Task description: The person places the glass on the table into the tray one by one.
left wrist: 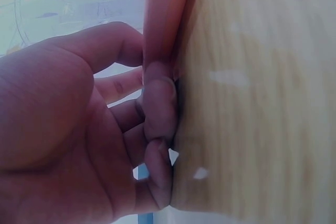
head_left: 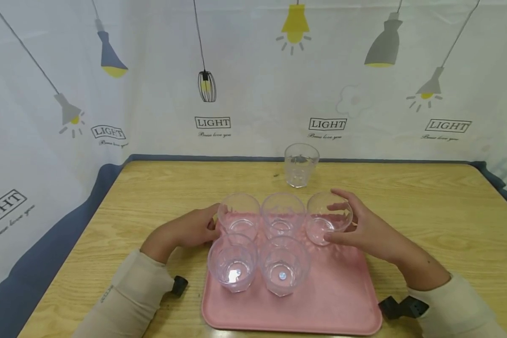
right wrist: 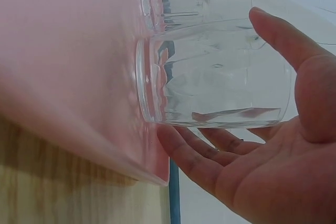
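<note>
My left hand (head_left: 193, 228) grips the left rim of a pink tray (head_left: 334, 300). In the left wrist view its thumb lies over the rim and its fingers curl against the tray's outer side, close to the tabletop. My right hand (head_left: 372, 236) is around a clear faceted cup (right wrist: 220, 77) at the tray's back right, thumb on one side and fingers on the other. That cup stands upright on the tray. Two more clear cups, a middle one (head_left: 283, 213) and a left one (head_left: 239, 211), complete the back row. In front stand a left cup (head_left: 232, 263) and another cup (head_left: 285, 267).
One more clear cup (head_left: 301, 166) stands upright on the wooden table (head_left: 160, 183) behind the tray. A white curtain (head_left: 253, 94) printed with lamps hangs past the table's back edge. Black wrist devices show at both sleeves.
</note>
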Demonstrator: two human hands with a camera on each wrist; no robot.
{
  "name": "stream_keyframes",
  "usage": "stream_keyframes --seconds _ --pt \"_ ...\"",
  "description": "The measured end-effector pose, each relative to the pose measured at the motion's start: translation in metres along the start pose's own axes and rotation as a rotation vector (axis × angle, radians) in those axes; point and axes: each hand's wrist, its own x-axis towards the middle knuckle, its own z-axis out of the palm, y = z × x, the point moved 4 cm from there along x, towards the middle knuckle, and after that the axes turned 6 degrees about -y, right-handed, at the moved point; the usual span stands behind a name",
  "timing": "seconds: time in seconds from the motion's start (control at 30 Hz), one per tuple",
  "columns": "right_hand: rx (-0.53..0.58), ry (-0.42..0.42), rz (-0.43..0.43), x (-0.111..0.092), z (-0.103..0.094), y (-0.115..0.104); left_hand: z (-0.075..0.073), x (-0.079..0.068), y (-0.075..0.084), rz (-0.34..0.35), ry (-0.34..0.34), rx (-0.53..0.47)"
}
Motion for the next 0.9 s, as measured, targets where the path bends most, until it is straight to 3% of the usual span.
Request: stream_keyframes --seconds 0.3,0.53,0.9 --pt "-0.089 0.004 -0.02 -0.003 -0.009 -0.005 0.0 0.0 0.001 0.009 -0.012 -0.014" --pt "-0.139 0.077 0.025 -0.003 -0.031 -0.016 0.001 -0.001 -0.002 0.019 -0.018 -0.049" --pt "-0.246 0.102 0.096 0.028 -0.066 -0.025 0.0 -0.002 -0.001 0.006 -0.007 -0.039"
